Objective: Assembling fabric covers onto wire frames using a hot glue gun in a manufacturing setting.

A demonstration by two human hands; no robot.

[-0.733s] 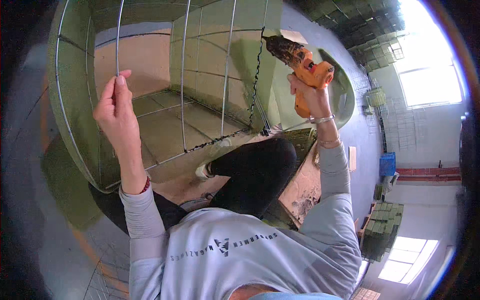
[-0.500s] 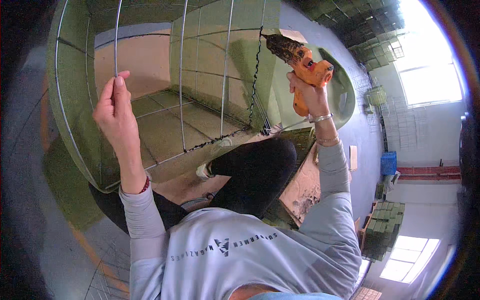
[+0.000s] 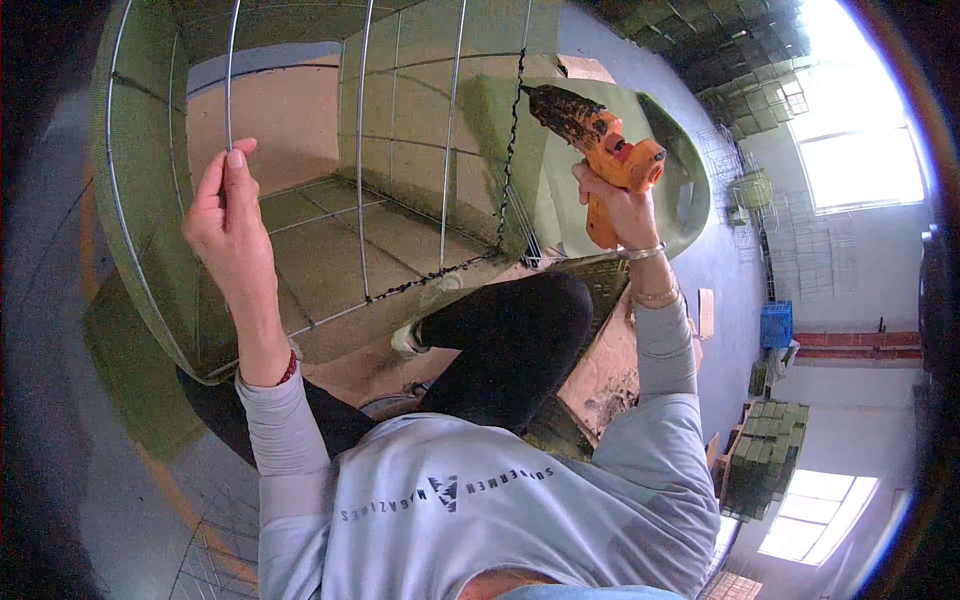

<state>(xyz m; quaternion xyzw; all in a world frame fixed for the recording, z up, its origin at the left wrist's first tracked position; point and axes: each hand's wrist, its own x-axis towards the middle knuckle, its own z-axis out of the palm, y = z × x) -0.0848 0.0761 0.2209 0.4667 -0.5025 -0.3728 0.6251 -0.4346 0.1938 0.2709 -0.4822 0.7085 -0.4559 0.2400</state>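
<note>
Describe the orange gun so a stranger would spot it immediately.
Find the large green wire-framed box. Right of its black-beaded edge, the person's right grip holds the gun, its dark-crusted nose pointing left toward that edge. Unlike the green surface behind it, its body is bright orange.

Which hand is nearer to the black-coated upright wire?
Right. The right hand is right of the black-coated wire, gripping an orange glue gun; the left hand is farther away, left, pinching a bare wire.
</note>
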